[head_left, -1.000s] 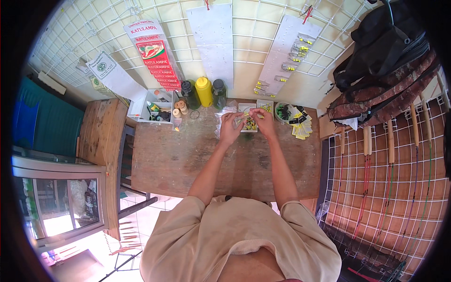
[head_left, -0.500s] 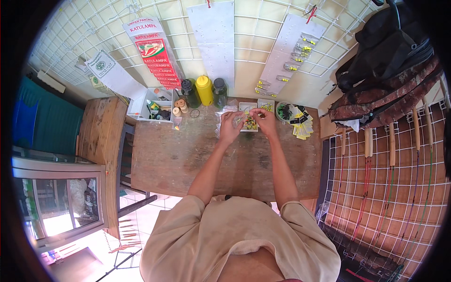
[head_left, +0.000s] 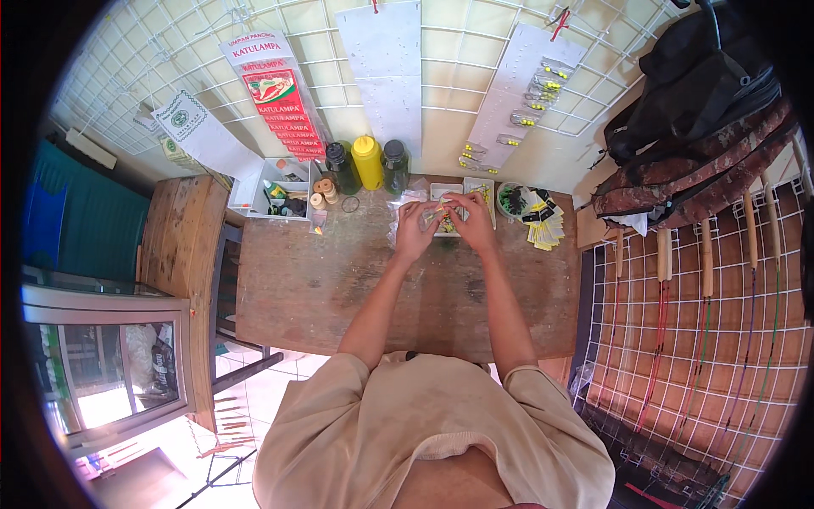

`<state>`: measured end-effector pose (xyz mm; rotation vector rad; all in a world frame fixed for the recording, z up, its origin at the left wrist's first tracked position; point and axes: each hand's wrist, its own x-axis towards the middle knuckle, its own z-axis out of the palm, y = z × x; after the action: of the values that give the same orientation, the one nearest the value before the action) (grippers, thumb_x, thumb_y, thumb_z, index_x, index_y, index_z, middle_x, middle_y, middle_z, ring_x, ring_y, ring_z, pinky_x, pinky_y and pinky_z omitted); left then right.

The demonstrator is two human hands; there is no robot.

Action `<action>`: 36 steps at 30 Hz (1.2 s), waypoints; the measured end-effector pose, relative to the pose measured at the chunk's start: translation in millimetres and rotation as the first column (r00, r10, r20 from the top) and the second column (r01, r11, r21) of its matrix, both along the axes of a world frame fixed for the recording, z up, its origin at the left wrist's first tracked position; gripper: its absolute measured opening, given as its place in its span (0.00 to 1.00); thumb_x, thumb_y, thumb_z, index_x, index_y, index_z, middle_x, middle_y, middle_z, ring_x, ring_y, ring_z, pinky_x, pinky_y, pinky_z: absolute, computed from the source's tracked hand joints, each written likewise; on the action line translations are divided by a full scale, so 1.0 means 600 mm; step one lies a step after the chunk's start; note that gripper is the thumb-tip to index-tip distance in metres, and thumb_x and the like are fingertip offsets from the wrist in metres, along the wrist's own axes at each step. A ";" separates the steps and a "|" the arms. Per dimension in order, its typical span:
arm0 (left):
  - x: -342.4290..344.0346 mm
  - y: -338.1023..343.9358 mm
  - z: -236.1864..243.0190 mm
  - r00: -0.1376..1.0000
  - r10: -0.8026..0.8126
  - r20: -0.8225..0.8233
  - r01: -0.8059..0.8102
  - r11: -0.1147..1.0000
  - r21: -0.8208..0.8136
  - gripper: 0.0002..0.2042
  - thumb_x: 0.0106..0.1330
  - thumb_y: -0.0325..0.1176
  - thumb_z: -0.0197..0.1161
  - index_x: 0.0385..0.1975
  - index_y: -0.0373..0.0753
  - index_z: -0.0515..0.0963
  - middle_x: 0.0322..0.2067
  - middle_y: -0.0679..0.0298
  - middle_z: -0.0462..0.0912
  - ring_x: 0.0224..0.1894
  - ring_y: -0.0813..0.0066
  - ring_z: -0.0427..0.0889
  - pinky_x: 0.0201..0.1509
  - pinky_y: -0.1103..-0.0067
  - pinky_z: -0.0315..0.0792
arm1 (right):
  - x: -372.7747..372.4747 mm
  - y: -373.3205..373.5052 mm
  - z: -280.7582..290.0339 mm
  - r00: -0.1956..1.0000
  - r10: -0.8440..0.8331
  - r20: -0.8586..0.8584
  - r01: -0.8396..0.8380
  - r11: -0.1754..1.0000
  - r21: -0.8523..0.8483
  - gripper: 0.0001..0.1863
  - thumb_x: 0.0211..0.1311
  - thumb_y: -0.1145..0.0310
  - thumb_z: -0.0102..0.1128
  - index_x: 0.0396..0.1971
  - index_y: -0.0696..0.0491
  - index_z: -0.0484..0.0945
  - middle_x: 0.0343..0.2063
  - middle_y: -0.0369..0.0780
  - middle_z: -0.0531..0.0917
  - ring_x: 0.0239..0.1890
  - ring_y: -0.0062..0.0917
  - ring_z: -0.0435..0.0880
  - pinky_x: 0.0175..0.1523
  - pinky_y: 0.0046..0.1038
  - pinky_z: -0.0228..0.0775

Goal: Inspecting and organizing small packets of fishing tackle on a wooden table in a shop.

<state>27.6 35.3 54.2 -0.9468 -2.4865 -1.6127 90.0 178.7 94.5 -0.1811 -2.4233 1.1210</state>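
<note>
Over the far middle of the wooden table (head_left: pixel 339 280), my left hand (head_left: pixel 414 231) pinches what looks like a small clear plastic bag (head_left: pixel 432 217). My right hand (head_left: pixel 475 222) meets it from the right, fingertips pressed together at the bag's top; whatever small piece they grip is too tiny to make out. Beneath both hands lies a white tray (head_left: pixel 441 187) of small yellow, red and green pieces, partly covered by the fingers. Behind my right hand stands a second white tray (head_left: pixel 490 200) with yellow-green bits. More clear bags (head_left: pixel 394 206) lie beside my left hand.
On the right sit a round green tub (head_left: pixel 511 200) of dark bits and fanned yellow-black packets (head_left: pixel 544 226). At the back stand a yellow squeeze bottle (head_left: pixel 367 163) and two dark bottles (head_left: pixel 396 167). Left are wooden spools (head_left: pixel 325 191) and a white organiser box (head_left: pixel 248 195).
My right hand has shifted slightly down and left, its fingers curling closer over the bag. My left hand has stayed almost in place.
</note>
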 end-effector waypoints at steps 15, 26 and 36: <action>-0.003 -0.002 -0.010 1.000 0.011 0.009 -0.012 0.998 0.057 0.17 0.52 0.27 0.66 0.43 0.40 0.77 0.42 0.62 0.80 0.50 0.58 0.69 0.57 0.69 0.64 | 0.014 0.003 0.002 0.997 0.016 -0.082 -0.007 0.994 0.109 0.24 0.41 0.86 0.49 0.39 0.49 0.80 0.51 0.42 0.75 0.51 0.41 0.70 0.57 0.37 0.63; -0.002 0.002 0.012 0.999 -0.025 -0.024 0.026 0.999 0.046 0.17 0.52 0.27 0.66 0.44 0.41 0.77 0.41 0.61 0.80 0.50 0.58 0.70 0.57 0.69 0.64 | 0.014 -0.002 0.011 0.996 0.055 0.070 -0.069 0.976 0.206 0.25 0.37 0.86 0.50 0.36 0.46 0.82 0.56 0.41 0.69 0.56 0.44 0.64 0.61 0.39 0.62; -0.002 0.006 0.011 0.999 -0.028 -0.032 0.030 0.997 0.074 0.16 0.52 0.28 0.68 0.42 0.40 0.77 0.41 0.62 0.80 0.49 0.58 0.70 0.56 0.69 0.64 | 0.014 -0.001 0.003 0.994 0.046 0.096 -0.069 0.965 0.252 0.26 0.39 0.87 0.49 0.37 0.47 0.82 0.54 0.42 0.71 0.55 0.42 0.66 0.61 0.38 0.62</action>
<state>26.6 38.9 60.6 -0.9947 -2.3852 -1.6736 98.3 178.2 96.1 -0.0787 -2.6399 0.8285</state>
